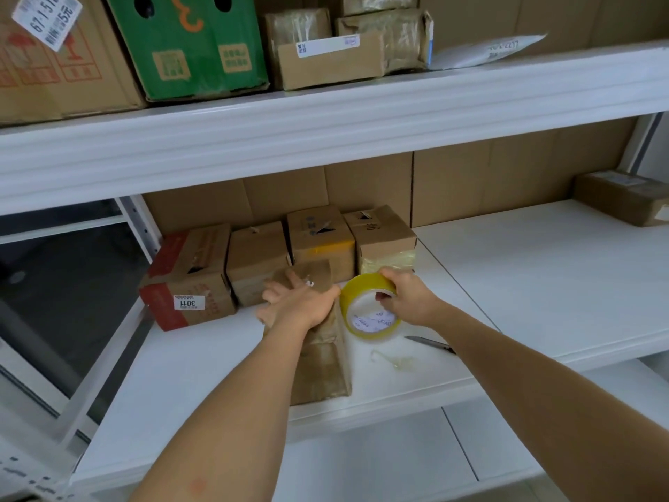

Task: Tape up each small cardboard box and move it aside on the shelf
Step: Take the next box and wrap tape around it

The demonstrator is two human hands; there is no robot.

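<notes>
A small tape-wrapped cardboard box [322,360] lies lengthwise on the white middle shelf [506,284]. My left hand [297,302] presses flat on its top, fingers spread. Just to the right, my right hand [402,298] grips a roll of yellow tape [369,309], thumb inside the core, the roll touching the box's right edge. Behind stands a row of several small cardboard boxes [318,240], the leftmost with red print [188,280].
A knife [430,344] and a crumpled scrap of tape [398,362] lie on the shelf right of the box. Another taped box [622,201] sits far right. The upper shelf [325,128] holds larger cartons, one green [188,45].
</notes>
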